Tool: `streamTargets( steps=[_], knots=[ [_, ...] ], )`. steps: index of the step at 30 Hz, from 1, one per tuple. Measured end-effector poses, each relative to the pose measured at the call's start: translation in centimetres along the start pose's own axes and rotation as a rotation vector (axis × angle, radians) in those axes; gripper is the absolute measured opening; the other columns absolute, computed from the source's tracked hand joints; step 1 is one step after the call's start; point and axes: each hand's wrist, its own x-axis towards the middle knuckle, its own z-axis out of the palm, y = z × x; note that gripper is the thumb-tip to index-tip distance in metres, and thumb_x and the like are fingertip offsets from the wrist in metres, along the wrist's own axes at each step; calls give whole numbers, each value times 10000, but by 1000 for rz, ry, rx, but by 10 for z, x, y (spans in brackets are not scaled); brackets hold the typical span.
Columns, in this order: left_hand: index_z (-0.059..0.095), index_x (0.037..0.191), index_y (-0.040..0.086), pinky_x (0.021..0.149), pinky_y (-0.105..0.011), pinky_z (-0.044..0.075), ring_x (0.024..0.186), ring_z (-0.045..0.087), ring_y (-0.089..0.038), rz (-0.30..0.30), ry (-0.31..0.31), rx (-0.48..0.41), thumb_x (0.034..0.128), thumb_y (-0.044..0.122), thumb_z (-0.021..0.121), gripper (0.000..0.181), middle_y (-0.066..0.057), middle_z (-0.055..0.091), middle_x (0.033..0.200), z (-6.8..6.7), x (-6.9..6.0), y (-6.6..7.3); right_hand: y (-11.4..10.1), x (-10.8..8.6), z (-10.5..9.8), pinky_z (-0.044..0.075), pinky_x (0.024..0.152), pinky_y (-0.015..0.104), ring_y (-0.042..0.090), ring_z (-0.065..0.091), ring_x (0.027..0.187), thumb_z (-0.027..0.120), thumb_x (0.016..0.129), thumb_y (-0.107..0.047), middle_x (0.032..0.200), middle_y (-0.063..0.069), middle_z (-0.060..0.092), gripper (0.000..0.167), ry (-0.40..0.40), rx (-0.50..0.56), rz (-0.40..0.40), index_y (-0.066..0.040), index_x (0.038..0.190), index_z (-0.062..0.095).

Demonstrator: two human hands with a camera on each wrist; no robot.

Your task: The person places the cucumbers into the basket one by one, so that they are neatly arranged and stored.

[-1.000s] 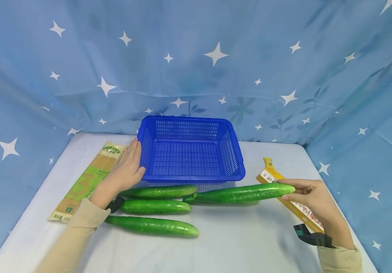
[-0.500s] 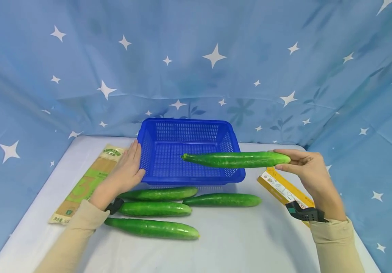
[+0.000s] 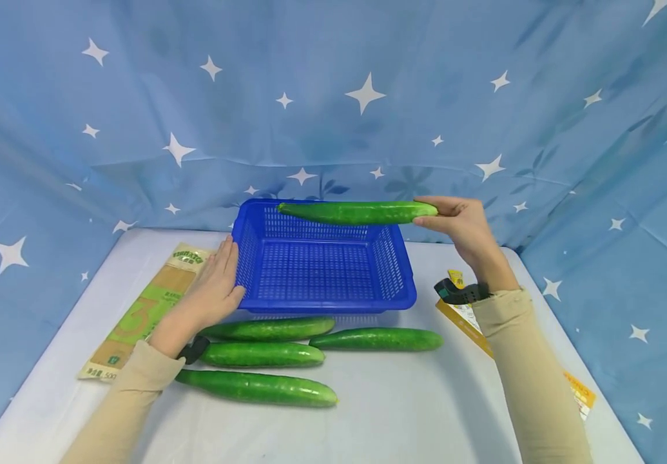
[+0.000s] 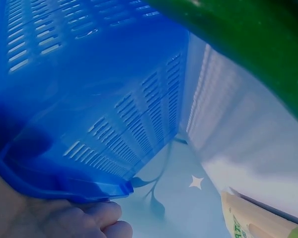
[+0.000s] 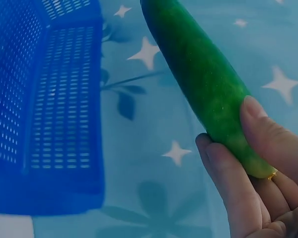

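My right hand (image 3: 462, 225) pinches the right end of a cucumber (image 3: 356, 212), which lies level across the view of the back rim of the blue basket (image 3: 324, 304). In the right wrist view the thumb and fingers of that hand (image 5: 260, 173) grip the cucumber's (image 5: 203, 79) tip beside the basket (image 5: 64, 191). My left hand (image 3: 211, 290) rests with extended fingers against the basket's left side; the left wrist view shows its fingertips (image 4: 107, 215) at the basket's rim (image 4: 64, 193). Several cucumbers (image 3: 263, 354) lie on the table in front of the basket.
A flat green and tan package (image 3: 136, 316) lies left of the basket, partly under my left arm. At the right, a yellow and white box (image 3: 465, 322) is partly hidden by my right forearm. A blue curtain with stars (image 3: 333, 96) hangs behind the white table (image 3: 391, 412).
The right hand has lifted the cucumber from the front of the basket and carried it back and leftward to the far rim. My left hand stays at the basket's side.
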Motion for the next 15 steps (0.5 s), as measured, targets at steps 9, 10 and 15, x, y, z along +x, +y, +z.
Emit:
streamTargets(
  steps=[9,10,15],
  knots=[
    [-62,1531,-111,1193,-577,31,1490,-128,-373,-12,-4,-8,1010,159,401,748,-277,-148,1605,-1,-2,-1,27,55,47,480,1008,487,230,646,1040,757,879,-106,1229,153,670,460,-44,-26,105,-25,1317,645],
    [-64,1532,-108,1192,-578,32,1490,-130,-371,-10,-4,-9,1010,158,398,746,-276,-149,1605,0,-2,-1,31,58,51,470,1015,504,249,633,1069,755,879,-101,1265,166,645,456,-47,-29,112,-23,1314,647],
    [-72,1533,-100,1194,-572,25,1491,-129,-372,-2,2,-9,1012,161,387,742,-258,-166,1607,0,0,-1,55,70,67,453,1038,502,308,507,1280,759,874,-95,1396,173,552,450,-58,-73,152,-16,1304,653]
  ],
)
